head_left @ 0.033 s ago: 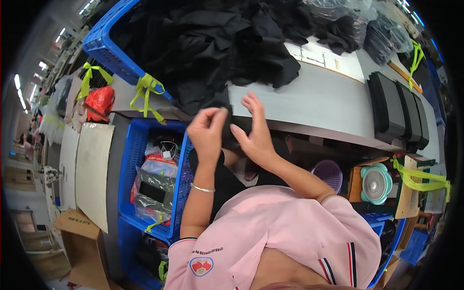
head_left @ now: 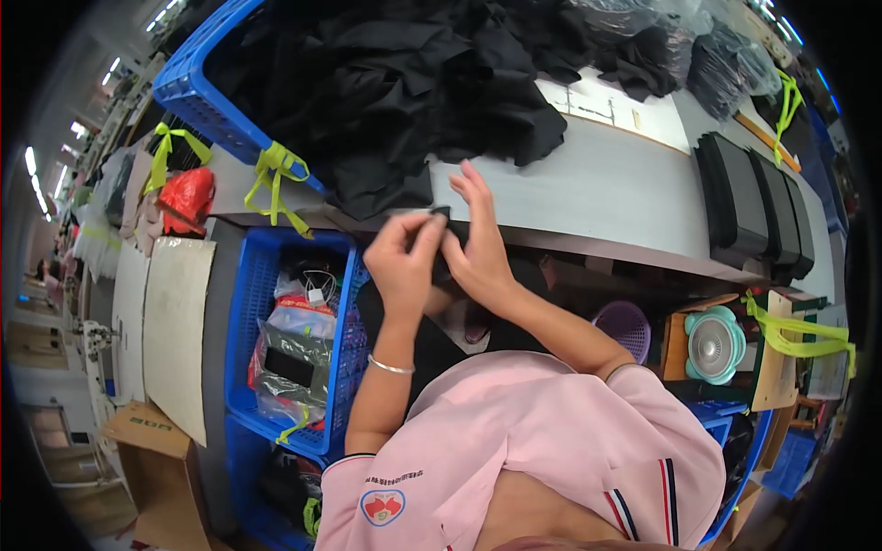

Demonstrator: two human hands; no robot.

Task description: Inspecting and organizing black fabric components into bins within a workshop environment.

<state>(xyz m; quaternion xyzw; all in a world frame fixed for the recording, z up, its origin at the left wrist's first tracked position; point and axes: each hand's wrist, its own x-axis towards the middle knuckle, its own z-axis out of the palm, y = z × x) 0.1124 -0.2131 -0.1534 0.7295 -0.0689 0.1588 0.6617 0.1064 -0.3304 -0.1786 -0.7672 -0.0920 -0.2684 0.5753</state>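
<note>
A big heap of black fabric (head_left: 395,101) lies across the grey table, its lower edge hanging near the table's front. Just in front of that edge, my left hand (head_left: 402,262) pinches a small black fabric piece (head_left: 442,213) between thumb and fingertips. My right hand (head_left: 482,253) is right beside it, fingers stretched upward and apart. Its thumb is close to the fabric; whether it touches cannot be made out. More black material shows dimly below and between the hands, partly hidden by them.
A blue basket (head_left: 216,101) stands left of the heap, with a yellow-green ribbon tied on. Below it, another blue basket (head_left: 241,349) holds bagged items. Stacked black pieces (head_left: 735,207) lie at the table's right, above a teal fan (head_left: 715,345) and a purple basket (head_left: 625,331).
My left hand has shifted slightly right and down, nearer my right hand, with the fabric pinched. A small black tip now shows above its fingertips. My right hand has moved slightly left.
</note>
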